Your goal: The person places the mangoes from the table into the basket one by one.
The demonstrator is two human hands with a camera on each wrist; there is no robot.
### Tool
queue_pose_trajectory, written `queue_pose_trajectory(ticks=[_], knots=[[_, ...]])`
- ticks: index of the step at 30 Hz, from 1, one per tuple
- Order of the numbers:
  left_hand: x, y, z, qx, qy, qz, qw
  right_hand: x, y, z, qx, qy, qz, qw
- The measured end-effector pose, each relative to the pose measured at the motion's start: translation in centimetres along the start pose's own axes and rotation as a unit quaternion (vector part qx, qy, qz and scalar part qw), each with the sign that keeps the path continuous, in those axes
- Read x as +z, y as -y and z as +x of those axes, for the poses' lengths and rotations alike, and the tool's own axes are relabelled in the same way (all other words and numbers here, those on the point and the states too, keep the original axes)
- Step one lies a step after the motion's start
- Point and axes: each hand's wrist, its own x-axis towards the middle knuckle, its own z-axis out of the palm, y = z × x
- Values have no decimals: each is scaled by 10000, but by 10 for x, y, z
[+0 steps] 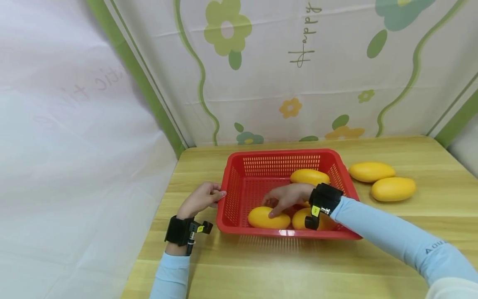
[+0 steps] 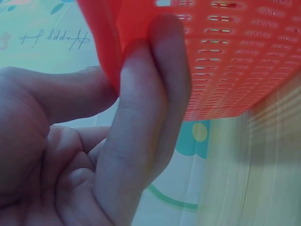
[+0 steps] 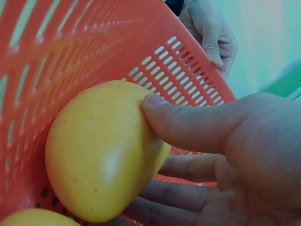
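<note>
A red perforated plastic basket stands on the wooden table. With thumb and fingers, my left hand pinches its left rim; in the left wrist view, two fingers lie along the outside of the basket wall. Inside, my right hand grips a smooth yellow mango near the front left corner. The right wrist view shows the thumb pressed on this speckled mango, with fingers curled round its far side. Another mango lies at the back right, and one more beside the held one, partly covered by the wrist.
Two more mangoes lie on the table right of the basket. A white floral curtain hangs behind the table, and a white sheet hangs along its left side.
</note>
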Motion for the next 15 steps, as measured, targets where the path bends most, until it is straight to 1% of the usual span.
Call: queue_pose_trajectory(ticks=[2,6,8,12,15], knots=[[0,1,0,1,-4,18,10000,1,-1,-2,54,-31,167,9998],[0,2,-1,-25,-9,-5,10000,2,-1,-5,101,-60,196,9997],[0,2,-1,6,17,-14,10000,2,0,-5,132,-92,125,9998],[0,1,-1,39,22,29,10000,0,2,-4,-39,-33,-255,9997],[0,1,-2,41,11,77,10000,-4,5,-3,-220,-73,-548,9982]])
